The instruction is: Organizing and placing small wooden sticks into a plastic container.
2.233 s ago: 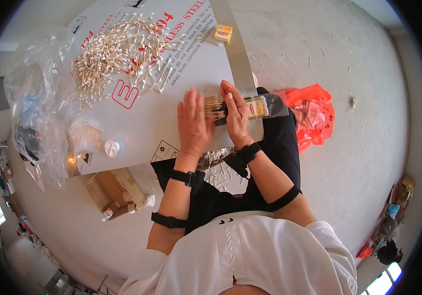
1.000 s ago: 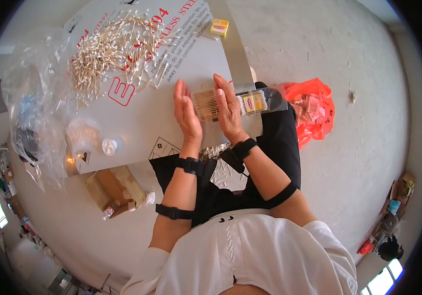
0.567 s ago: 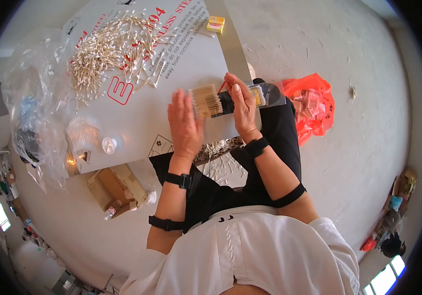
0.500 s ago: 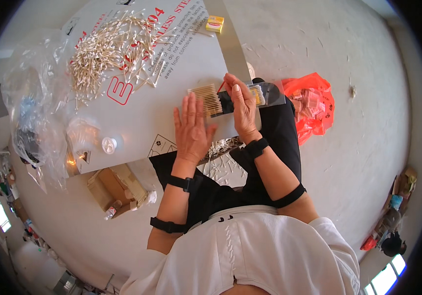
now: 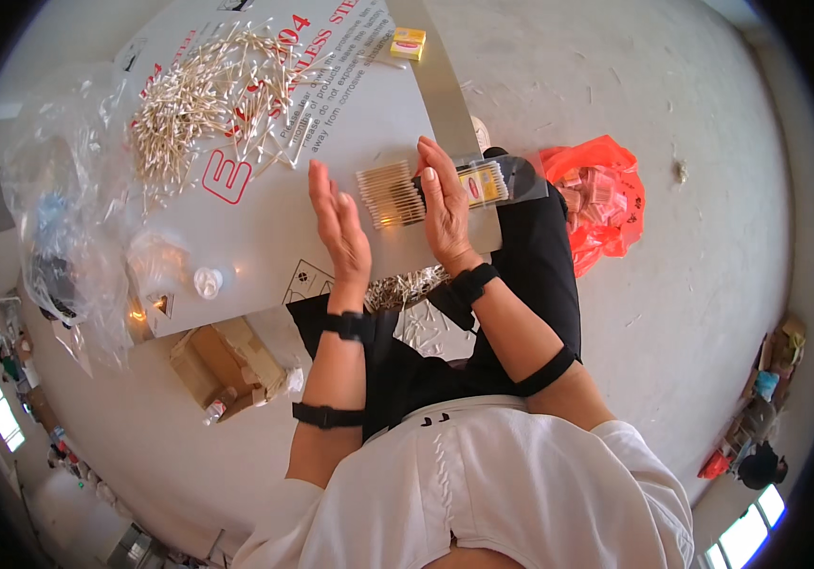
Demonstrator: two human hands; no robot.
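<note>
A neat row of cotton swabs (image 5: 391,194) lies side by side on the table, between my two hands. My left hand (image 5: 341,232) is held just left of the row, fingers stretched and palm turned toward it, with nothing in it. On the right end of the row stands my right hand (image 5: 446,213), fingers straight and edge down, close against the swabs. Past it, partly covered by this hand, lies a clear plastic pack (image 5: 523,180). A yellow card (image 5: 479,186) and more swabs show at the pack, which reaches the table edge.
A big loose heap of cotton swabs (image 5: 184,119) covers the far left of the table (image 5: 283,223). A small yellow box (image 5: 408,44) sits at the far edge. Clear plastic bags (image 5: 65,218) hang at left. Below are a cardboard box (image 5: 222,365) and a red bag (image 5: 601,199) of packs.
My left hand has lifted off the swab row, moved left and turned onto its edge. My right hand has shifted slightly left, uncovering more of the yellow card.
</note>
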